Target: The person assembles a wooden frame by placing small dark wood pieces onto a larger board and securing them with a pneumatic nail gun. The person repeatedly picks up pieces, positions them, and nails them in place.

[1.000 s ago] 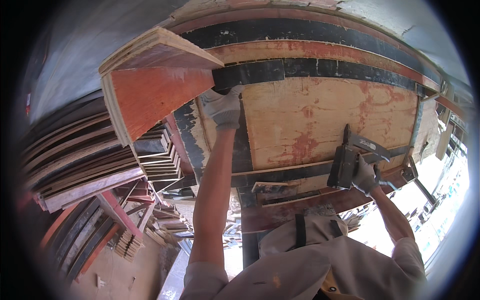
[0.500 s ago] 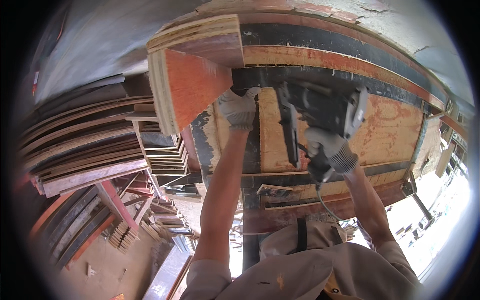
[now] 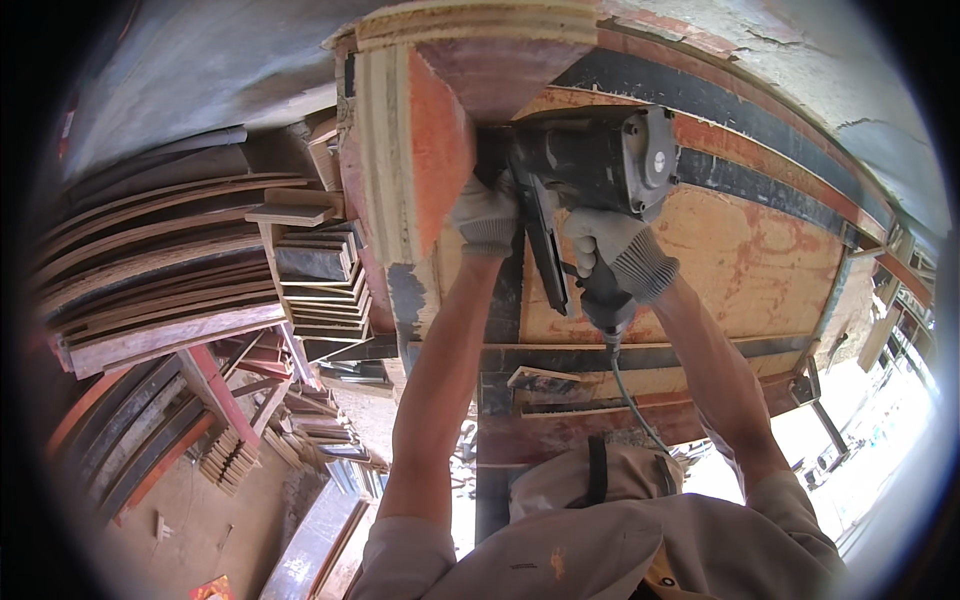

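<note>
My right hand (image 3: 618,252), in a grey knit glove, grips the handle of a dark grey nail gun (image 3: 595,168) whose body is raised against the plywood formwork (image 3: 760,260) overhead. A thin hose (image 3: 630,400) hangs from its handle. My left hand (image 3: 486,215), also gloved, presses on the edge of a thick red-faced plywood block (image 3: 420,150) just left of the gun. Both forearms rise from the lower edge of the view.
Stacks of plywood strips and planks (image 3: 170,270) fill the left side. More short offcuts (image 3: 315,265) are piled beside the block. Red timber props (image 3: 215,395) lean below. Dark steel bands (image 3: 740,110) cross the worn orange panel. Bright daylight at the right.
My right hand has lifted the nail gun up and left, close beside my left hand at the block. The view has moved closer to the block.
</note>
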Tool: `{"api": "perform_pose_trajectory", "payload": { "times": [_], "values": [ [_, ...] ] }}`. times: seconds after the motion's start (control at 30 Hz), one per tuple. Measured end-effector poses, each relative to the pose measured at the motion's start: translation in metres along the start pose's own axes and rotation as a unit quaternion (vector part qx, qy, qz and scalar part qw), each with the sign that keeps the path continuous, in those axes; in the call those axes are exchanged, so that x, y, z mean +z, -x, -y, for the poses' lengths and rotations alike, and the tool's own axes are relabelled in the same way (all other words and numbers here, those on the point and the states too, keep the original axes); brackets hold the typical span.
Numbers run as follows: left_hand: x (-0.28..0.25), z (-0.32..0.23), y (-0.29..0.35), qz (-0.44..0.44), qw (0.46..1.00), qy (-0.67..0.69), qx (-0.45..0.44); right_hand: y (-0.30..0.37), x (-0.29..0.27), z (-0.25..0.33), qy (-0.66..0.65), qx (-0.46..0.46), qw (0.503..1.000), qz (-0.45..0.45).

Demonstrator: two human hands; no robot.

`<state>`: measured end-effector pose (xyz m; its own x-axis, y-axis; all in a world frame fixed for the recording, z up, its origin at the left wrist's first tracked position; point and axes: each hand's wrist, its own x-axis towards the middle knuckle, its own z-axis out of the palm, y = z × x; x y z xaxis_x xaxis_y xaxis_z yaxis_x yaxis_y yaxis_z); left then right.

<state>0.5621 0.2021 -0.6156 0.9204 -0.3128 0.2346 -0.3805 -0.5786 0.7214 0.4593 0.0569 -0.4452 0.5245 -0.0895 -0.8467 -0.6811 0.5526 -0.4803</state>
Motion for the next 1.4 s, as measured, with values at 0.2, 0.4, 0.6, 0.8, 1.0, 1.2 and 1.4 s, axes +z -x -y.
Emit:
{"api": "perform_pose_trajectory", "payload": {
  "times": [0.2,0.4,0.6,0.8,1.0,1.2,1.4],
  "values": [
    [0.000,-0.005,-0.002,0.003,0.999,0.015,-0.029,0.002,0.001,0.005,0.071,0.015,0.997,-0.033],
    [-0.003,-0.004,-0.002,0.070,0.994,0.020,-0.077,0.008,-0.006,0.001,0.085,-0.041,0.995,-0.013],
    [0.003,0.009,-0.003,-0.019,0.991,-0.106,0.073,0.044,-0.059,-0.031,-0.011,-0.140,0.990,-0.027],
    [0.008,0.012,-0.002,-0.028,0.996,-0.058,0.066,0.055,-0.095,-0.045,-0.097,-0.089,0.987,-0.089],
    [0.009,0.014,-0.004,-0.037,0.995,-0.067,0.066,0.050,-0.091,-0.042,-0.113,-0.067,0.984,-0.118],
    [0.009,0.019,-0.006,-0.049,0.989,-0.105,0.088,0.053,-0.093,-0.034,-0.112,-0.064,0.986,-0.104],
    [0.008,0.017,-0.005,-0.043,0.986,-0.130,0.096,0.061,-0.090,-0.030,-0.072,-0.020,0.992,-0.103]
  ]
}}
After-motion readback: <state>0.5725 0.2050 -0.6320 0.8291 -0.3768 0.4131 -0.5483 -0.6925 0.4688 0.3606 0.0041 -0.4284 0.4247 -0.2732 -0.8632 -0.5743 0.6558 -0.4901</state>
